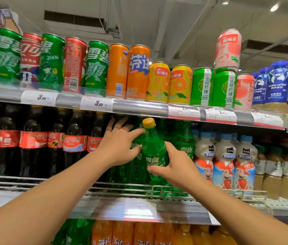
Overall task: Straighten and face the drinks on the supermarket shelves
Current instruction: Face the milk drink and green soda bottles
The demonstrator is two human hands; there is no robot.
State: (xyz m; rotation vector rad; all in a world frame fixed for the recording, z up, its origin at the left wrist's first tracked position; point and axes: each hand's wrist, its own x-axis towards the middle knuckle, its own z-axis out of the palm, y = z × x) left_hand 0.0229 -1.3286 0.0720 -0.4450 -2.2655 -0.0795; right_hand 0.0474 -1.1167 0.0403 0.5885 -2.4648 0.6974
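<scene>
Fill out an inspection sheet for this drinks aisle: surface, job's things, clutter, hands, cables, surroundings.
Surface: middle shelf, wire front rail, price strip below.
Job's things: green bottle, yellow cap, tilted, label facing out; more green bottles behind; cola bottles to the left; milk drinks to the right.
Clutter: pink can stacked on a green can on the top shelf; several top-shelf cans show their backs.
Hands: right hand grips the green bottle's lower body; left hand, fingers spread, touches its upper side.
Cables: nothing seen.
Surroundings: orange bottles on the shelf below; ceiling vent above.
</scene>
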